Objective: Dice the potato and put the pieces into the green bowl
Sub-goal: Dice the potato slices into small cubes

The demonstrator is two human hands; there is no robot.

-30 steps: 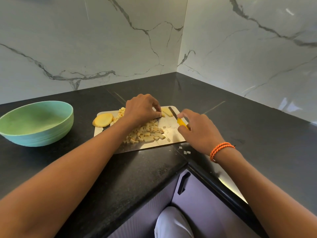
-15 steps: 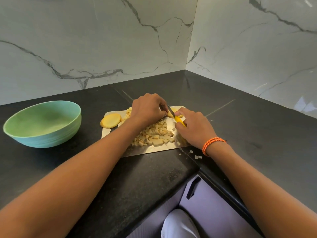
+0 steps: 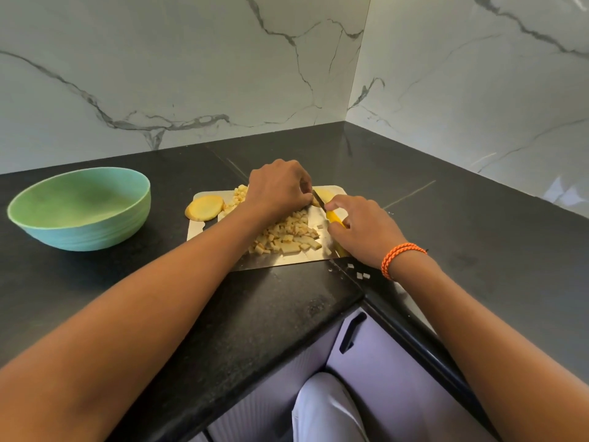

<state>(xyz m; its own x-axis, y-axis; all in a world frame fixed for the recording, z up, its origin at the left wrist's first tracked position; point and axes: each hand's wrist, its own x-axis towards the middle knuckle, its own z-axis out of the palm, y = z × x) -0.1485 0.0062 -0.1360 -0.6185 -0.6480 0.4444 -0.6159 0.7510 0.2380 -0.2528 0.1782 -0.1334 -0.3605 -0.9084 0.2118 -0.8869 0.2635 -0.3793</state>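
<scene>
Potato strip (image 3: 325,196) lengthwise across board, under knife (image 3: 328,209).

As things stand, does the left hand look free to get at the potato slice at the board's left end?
Probably not yet: the left hand is holding down a potato piece. Nothing covers the potato slice.

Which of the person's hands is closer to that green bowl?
Left. The left hand is on the cutting board, apart from the green bowl; the right hand, holding the knife, lies farther away.
</scene>
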